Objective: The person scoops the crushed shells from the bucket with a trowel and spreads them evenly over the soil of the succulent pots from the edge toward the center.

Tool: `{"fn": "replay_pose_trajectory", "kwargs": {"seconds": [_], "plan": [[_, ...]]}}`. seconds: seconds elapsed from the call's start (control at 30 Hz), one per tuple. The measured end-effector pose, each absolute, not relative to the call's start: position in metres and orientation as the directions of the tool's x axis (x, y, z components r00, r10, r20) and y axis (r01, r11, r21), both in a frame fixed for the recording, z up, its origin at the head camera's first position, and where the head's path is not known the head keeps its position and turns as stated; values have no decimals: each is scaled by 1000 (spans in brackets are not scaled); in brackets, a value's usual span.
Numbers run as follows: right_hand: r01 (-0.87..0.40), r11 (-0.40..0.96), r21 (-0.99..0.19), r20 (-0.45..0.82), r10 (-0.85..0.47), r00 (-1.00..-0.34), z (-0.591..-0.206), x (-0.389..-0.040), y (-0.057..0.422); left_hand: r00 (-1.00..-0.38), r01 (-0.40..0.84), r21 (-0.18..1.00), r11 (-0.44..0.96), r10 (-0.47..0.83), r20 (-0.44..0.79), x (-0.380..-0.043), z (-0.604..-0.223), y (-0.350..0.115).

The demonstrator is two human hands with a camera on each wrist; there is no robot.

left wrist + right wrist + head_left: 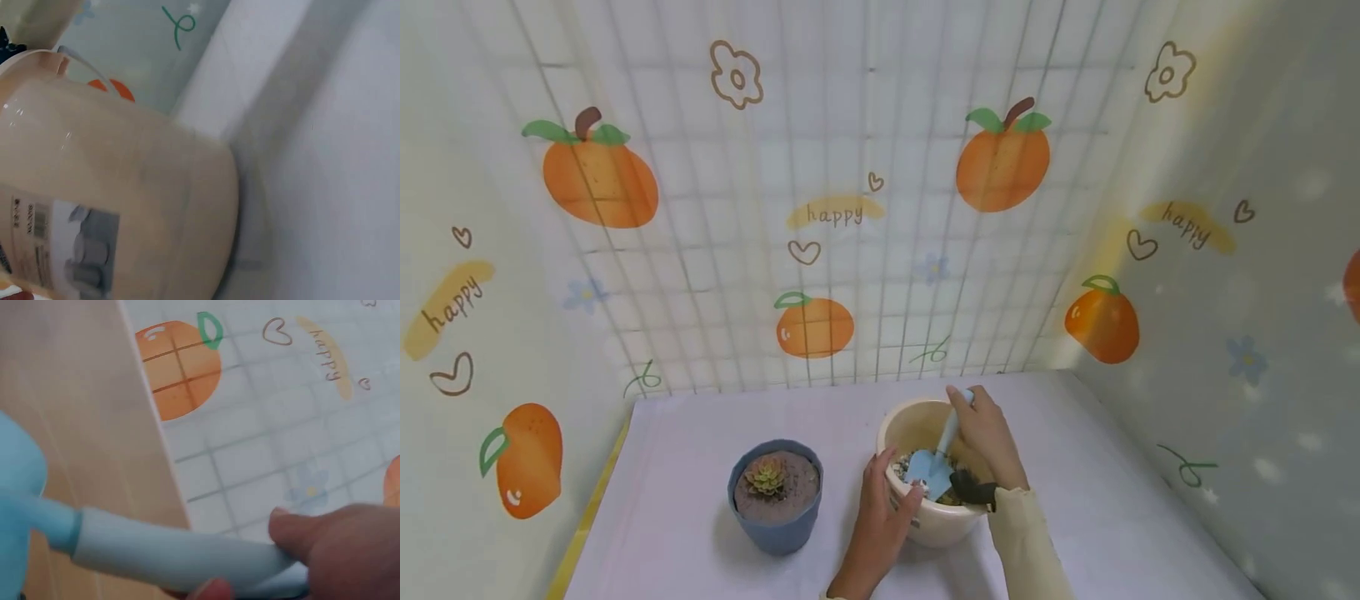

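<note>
A cream plastic flowerpot (pixel 942 530) stands upright on the table, with a mix of soil and pale bits (pixel 901 463) low inside it. My left hand (pixel 877 518) holds the pot's left side, its thumb by the front rim. Gripped by its handle in my right hand (pixel 988 429) is a light blue garden trowel (pixel 929 472); its blade is down in the pot. The handle (pixel 175 556) fills the lower right wrist view, the thumb lying along it. In the left wrist view the pot's wall (pixel 169 162) bears a picture label (pixel 87 250); the left fingers barely show there.
To the left stands a blue pot (pixel 778 535) with a small green-and-reddish succulent (pixel 765 476) in brown soil. A pale cloth covers the table (pixel 1120 508). Curtains printed with oranges (pixel 815 327) hang over a wire grid behind. A black wrist device (pixel 973 490) overhangs the rim.
</note>
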State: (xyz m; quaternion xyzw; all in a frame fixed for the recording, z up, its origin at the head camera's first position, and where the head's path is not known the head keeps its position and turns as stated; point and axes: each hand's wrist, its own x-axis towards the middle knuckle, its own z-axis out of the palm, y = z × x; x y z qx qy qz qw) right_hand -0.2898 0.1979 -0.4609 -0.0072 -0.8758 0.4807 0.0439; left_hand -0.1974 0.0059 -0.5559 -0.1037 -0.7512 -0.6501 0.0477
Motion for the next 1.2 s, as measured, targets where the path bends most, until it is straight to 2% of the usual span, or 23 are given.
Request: {"fn": "replay_pose_trajectory", "kwargs": {"seconds": [0.2,0.7,1.0,1.2], "plan": [[-30,484,-875,58,44,-997,-450,-291,206,-967,250,949,190,103,234,-192,-543,-10],[-24,390,-921,107,192,-976,-440,-283,237,-891,452,859,240,69,449,-190,-519,-30],[-82,257,-963,118,130,-984,-419,-295,204,-835,532,808,253,-1,550,-195,-501,-65],[-76,237,-968,95,69,-993,-409,-299,164,-832,515,801,306,-45,552,-192,-497,-98]]}}
